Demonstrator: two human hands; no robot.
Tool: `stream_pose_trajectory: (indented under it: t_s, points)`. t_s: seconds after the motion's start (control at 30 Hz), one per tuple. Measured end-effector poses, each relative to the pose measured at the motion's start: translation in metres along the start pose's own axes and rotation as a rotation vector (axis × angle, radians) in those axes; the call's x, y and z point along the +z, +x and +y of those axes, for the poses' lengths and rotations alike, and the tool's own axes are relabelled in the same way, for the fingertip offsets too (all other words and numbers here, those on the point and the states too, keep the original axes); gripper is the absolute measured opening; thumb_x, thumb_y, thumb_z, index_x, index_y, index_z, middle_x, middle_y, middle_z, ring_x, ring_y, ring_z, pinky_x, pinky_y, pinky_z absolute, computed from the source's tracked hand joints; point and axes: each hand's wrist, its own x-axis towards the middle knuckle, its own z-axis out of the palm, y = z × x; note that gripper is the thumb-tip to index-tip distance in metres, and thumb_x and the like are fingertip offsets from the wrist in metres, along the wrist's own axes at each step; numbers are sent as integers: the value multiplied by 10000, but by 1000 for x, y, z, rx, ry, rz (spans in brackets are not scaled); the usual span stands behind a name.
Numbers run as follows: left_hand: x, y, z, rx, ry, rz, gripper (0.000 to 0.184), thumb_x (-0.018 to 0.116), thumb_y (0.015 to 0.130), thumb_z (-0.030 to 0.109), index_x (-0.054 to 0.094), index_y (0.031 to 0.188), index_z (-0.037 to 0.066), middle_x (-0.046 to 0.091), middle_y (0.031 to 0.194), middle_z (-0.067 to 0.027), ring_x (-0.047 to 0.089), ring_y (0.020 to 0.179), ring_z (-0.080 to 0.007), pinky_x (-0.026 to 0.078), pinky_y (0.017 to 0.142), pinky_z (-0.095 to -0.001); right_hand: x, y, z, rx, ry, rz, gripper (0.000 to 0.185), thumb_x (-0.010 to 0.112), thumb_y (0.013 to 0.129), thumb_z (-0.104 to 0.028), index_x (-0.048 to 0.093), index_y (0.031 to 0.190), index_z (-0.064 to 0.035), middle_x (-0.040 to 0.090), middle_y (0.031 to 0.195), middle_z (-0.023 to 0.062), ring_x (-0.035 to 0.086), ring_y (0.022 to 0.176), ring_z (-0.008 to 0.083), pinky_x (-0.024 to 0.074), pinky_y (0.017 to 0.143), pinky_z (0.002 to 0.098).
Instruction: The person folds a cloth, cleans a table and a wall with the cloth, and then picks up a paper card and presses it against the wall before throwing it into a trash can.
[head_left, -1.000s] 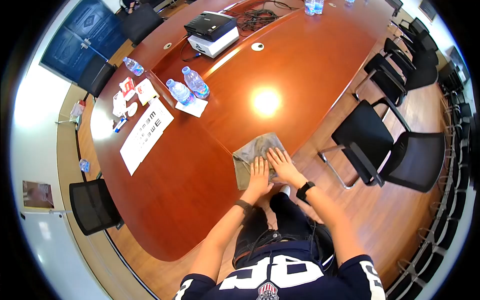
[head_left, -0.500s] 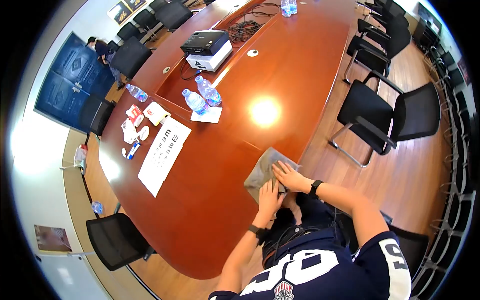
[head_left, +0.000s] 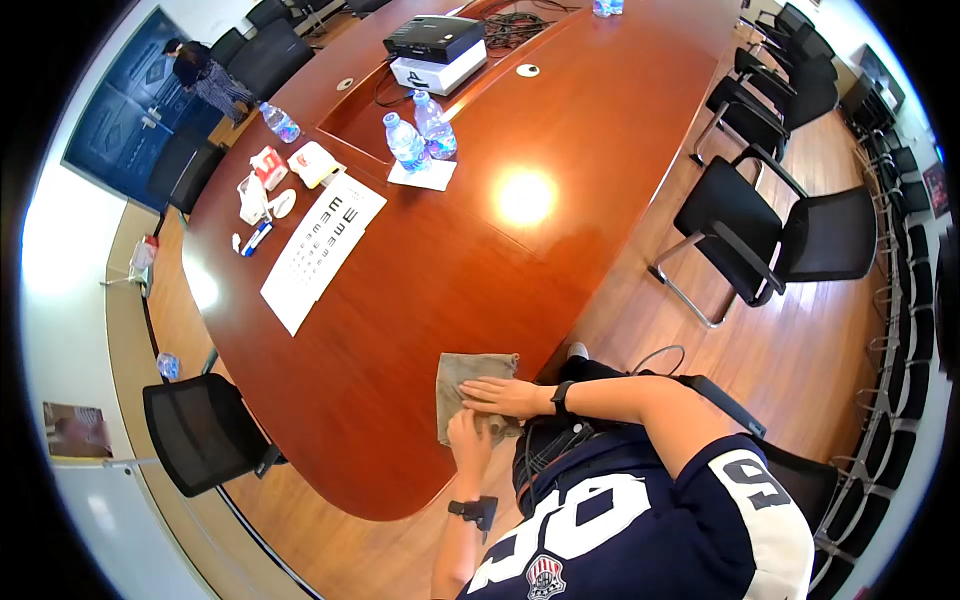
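A grey-brown cloth [head_left: 455, 375] is lying on the bench [head_left: 400, 305] at the edge nearest the person, close to the rounded near corner. The right hand [head_left: 503, 397] is resting on the cloth, its fingers straight and spread nearly flat. The left hand [head_left: 468, 438] is touching the cloth just beside it, nearer the corner; its fingers are bending downward, and whether they are gripping the fabric, I cannot tell. Toward the bench's rounded left edge, a printed chart [head_left: 322, 248] is lying flat, with a blue-and-white marker [head_left: 257, 238] sitting near it. Farther in from the near edge, two water bottles [head_left: 407, 145] are standing upright on a white sheet [head_left: 435, 178]. Beyond them, a black projector [head_left: 435, 38] is sitting on a white box [head_left: 438, 74], with tangled cables [head_left: 514, 31] lying beside it. Another person [head_left: 208, 80] is standing near the blue door [head_left: 120, 100], well apart from the bench.
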Motion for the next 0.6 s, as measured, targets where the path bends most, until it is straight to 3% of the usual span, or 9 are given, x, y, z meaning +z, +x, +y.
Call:
stream_pose_trajectory:
  t_s: [0.03,0.07,0.1,0.17,0.3,0.43,0.47,0.57,0.6]
  points:
    - [4,-5,5,31,91,48,320,584,833,141,521,1098,-28,518,1089,-200,481,1022,-365,364,880,-471,0,-3,2,5,46,-7,982,741,585,-137,227,1412,-20,208,1483,197,217,1379,304,204,1123,411]
    - [13,-11,2,-25,81,-32,497,614,809,177,451,1221,-45,446,1205,-221,405,1124,-391,274,990,-514,-1,-3,6,11,89,-7,946,727,608,-126,236,1410,-22,209,1486,188,220,1379,295,207,1123,411]
    - [19,-15,4,-40,159,-40,567,610,813,190,406,1289,-39,395,1288,-224,365,1189,-392,235,1042,-515,0,-3,7,26,102,23,807,648,702,-103,260,1406,-30,212,1492,163,227,1380,266,212,1122,410]
    - [18,-12,18,-129,224,-77,657,594,832,233,318,1359,-45,280,1410,-241,246,1307,-404,167,1083,-523,5,-3,4,33,121,103,691,554,779,-93,269,1406,-36,225,1488,161,236,1377,259,217,1120,409]
    - [19,-1,11,-188,213,-173,729,532,875,342,229,1393,-72,127,1485,-253,85,1380,-408,105,1094,-528,1,-5,6,39,-7,-51,617,465,861,-188,246,1422,-52,203,1500,149,217,1387,243,188,1128,393]
    - [24,4,18,-268,239,-277,846,496,875,471,186,1376,-136,60,1477,-303,8,1380,-435,54,1095,-537,27,-11,16,24,186,73,611,452,864,-174,246,1430,-73,201,1508,126,205,1392,245,180,1130,385]
    - [27,6,23,-289,251,-291,877,513,860,486,189,1367,-152,60,1468,-321,7,1377,-446,50,1093,-542,34,-12,20,1,64,127,686,539,823,-247,263,1427,-75,227,1499,121,215,1387,253,184,1129,387]
    - [46,17,30,-297,245,-348,971,546,824,534,162,1352,-185,17,1437,-383,-29,1352,-504,16,1078,-580,-20,-28,42,-55,167,-154,714,561,807,-333,298,1409,-55,273,1472,150,253,1368,252,222,1116,390]
    - [54,30,36,-290,260,-372,977,549,821,537,160,1352,-184,15,1434,-387,-32,1349,-509,14,1076,-584,-22,-37,56,-57,260,-99,761,598,769,-353,307,1406,-56,280,1469,148,258,1366,256,226,1114,390]
